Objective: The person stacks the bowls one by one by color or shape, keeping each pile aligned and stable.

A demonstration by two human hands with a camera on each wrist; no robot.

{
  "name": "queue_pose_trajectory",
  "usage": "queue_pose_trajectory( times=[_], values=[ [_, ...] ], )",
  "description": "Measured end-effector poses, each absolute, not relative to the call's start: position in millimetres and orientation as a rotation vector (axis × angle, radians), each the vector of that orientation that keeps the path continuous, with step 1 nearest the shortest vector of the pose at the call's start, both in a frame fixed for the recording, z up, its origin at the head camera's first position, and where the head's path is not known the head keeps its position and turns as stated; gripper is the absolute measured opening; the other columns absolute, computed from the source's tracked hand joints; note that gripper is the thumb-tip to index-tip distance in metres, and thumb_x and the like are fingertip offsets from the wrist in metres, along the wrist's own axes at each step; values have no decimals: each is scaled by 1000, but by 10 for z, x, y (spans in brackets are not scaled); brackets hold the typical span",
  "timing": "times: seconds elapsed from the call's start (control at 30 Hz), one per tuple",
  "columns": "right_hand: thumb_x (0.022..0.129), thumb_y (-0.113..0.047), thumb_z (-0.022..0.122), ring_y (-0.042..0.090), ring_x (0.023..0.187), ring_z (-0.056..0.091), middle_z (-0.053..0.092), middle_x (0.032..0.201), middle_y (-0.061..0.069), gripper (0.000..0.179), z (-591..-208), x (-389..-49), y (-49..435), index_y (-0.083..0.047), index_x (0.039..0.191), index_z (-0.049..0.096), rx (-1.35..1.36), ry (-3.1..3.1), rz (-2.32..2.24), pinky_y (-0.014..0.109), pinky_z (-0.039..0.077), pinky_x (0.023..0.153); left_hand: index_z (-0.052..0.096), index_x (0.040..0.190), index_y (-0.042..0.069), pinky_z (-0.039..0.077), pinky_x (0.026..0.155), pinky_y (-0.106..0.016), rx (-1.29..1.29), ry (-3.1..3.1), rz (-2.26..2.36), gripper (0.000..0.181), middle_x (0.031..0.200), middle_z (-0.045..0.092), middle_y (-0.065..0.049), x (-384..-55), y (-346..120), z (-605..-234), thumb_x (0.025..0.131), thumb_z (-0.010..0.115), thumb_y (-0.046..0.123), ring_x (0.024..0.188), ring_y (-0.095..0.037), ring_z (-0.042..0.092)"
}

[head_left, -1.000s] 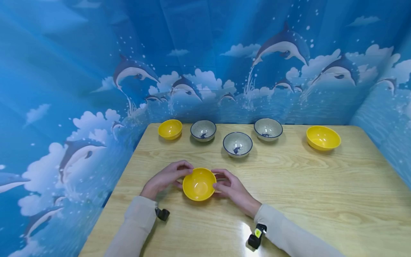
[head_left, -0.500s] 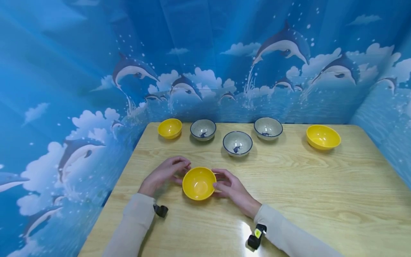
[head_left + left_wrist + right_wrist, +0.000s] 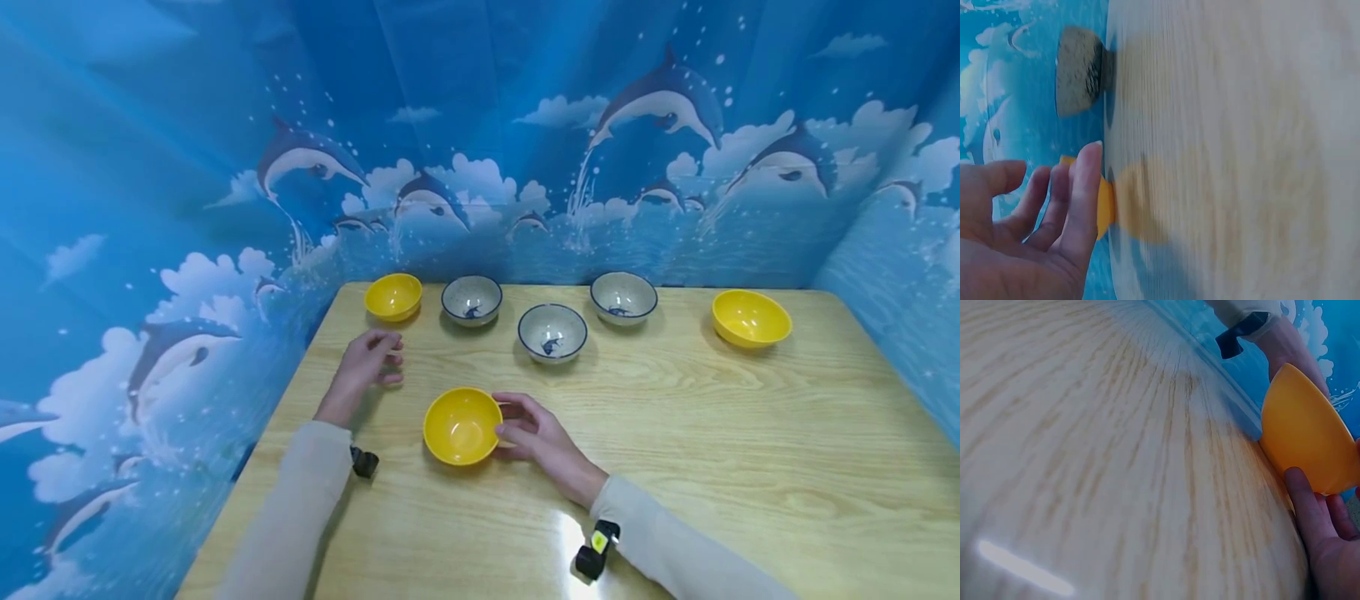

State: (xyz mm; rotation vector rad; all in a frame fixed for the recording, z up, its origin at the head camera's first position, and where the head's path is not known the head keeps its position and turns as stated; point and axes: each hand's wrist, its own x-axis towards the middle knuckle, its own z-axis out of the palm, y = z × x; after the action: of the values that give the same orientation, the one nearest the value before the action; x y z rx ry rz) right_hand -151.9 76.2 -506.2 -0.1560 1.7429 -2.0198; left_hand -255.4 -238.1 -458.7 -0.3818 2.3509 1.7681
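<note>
A yellow bowl (image 3: 462, 426) stands upright on the near part of the table. My right hand (image 3: 542, 442) holds it by its right side, thumb at the rim and fingers against the outer wall; the right wrist view shows fingertips on the bowl (image 3: 1305, 434). Away from it, my left hand (image 3: 364, 367) is in the air over the left of the table with nothing in it, fingers loosely bent. Nearest to that hand is a smaller-looking yellow bowl (image 3: 393, 297) at the back left corner, partly hidden behind the fingers in the left wrist view.
Along the back of the wooden table (image 3: 712, 467) stand a grey blue-rimmed bowl (image 3: 472, 301), a second grey bowl (image 3: 623, 298) and, slightly nearer, a third grey bowl (image 3: 552, 333). Another yellow bowl (image 3: 752, 318) is at the back right. A dolphin-print curtain (image 3: 480, 125) hangs behind.
My left hand has let go of the near yellow bowl and moved away to the back left, towards the corner yellow bowl. My right hand has stayed on the near bowl.
</note>
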Motion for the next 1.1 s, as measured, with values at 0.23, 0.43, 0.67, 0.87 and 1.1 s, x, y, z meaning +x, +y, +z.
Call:
queue_pose_trajectory(
  times=[0.23,0.43,0.67,0.87,1.1],
  values=[
    [106,-22,71,27,134,64,52,158,19,61,-5062,-1534,766,-12,162,46,-148,1733,-2014,44,63,105,55,149,7,68,93,-36,-525,2430,1883,43,146,55,-17,-2707,-2512,-4589,117,51,34,122,-28,65],
    [106,-21,71,27,134,63,51,159,19,62,-5059,-1542,783,-13,162,46,-152,1723,-2010,44,63,106,49,154,10,68,93,-35,-603,2485,1905,46,147,55,-16,-2912,-2555,-4603,115,53,35,125,-31,65],
    [106,-20,70,28,135,63,51,160,19,61,-5044,-1558,787,-12,162,46,-150,1729,-2007,44,63,106,43,159,14,68,88,-34,-706,2438,1938,51,147,55,-14,-3134,-2612,-4658,114,55,36,111,-23,67],
    [106,-18,69,28,133,64,52,158,19,60,-5043,-1557,785,-11,161,47,-143,1730,-2016,44,63,105,39,163,19,68,83,-30,-759,2333,2019,56,140,56,-8,-3248,-2644,-4705,113,57,37,95,-18,72],
    [107,-17,68,27,132,64,52,158,20,59,-5068,-1544,780,-10,162,46,-174,1720,-2023,44,63,105,39,163,20,67,88,-30,-797,2214,2140,53,144,55,-7,-3274,-2599,-4703,114,57,30,115,-19,68]
  ],
)
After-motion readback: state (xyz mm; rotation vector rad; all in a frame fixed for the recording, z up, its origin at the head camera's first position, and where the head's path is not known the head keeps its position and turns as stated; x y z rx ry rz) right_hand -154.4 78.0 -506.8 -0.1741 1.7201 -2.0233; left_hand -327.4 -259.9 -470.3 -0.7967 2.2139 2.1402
